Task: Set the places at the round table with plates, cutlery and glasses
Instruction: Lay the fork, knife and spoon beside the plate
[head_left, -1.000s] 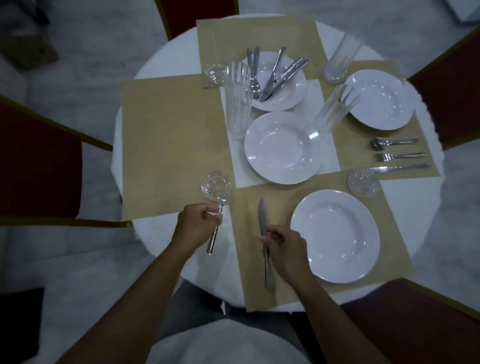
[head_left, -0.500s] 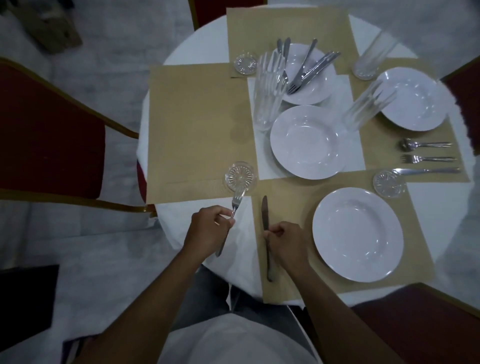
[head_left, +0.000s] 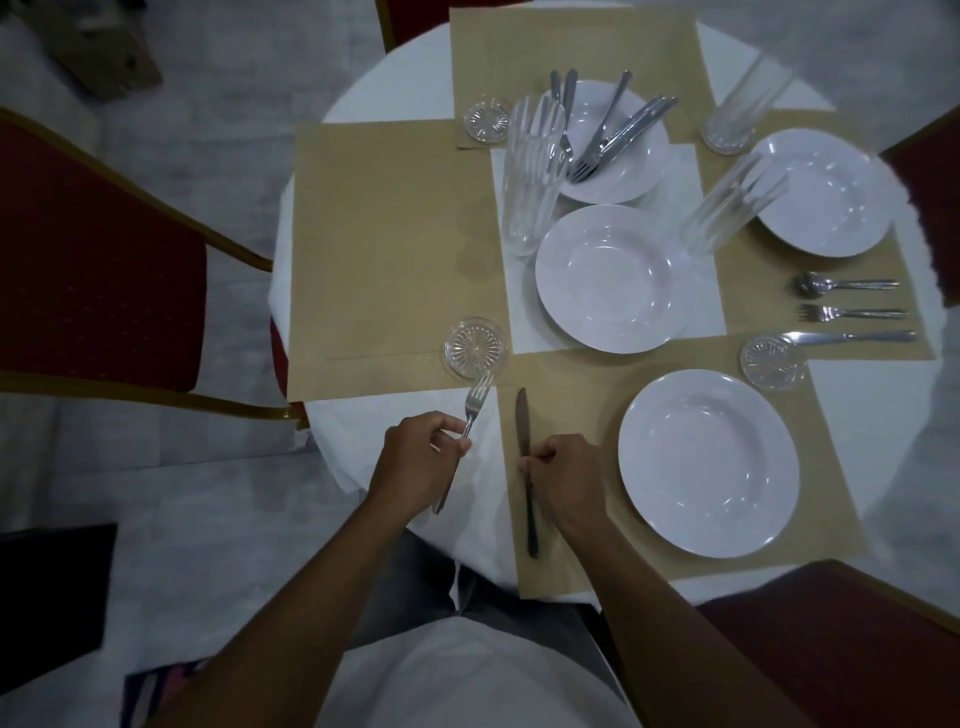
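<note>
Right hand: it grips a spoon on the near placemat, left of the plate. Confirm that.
Not a spoon. The head view shows the right hand gripping a knife on the near placemat, left of the plate.

I have on a plain, pale top, white or close to it, and the shirt (head_left: 467, 670) shows as a smooth, rounded shape across the lower middle of the view. Past its far edge are my grey trousers (head_left: 410, 587), darker than the shirt and creased into soft folds. My left forearm (head_left: 301, 597) and right forearm (head_left: 654, 623) are bare along all of their visible length, wrists included. My left hand (head_left: 421, 457) and right hand (head_left: 563, 480) are bare too. Low at the left edge lies a striped cloth (head_left: 161, 691) in pinkish and dark bands; I cannot tell whether it is part of my clothing.
</note>
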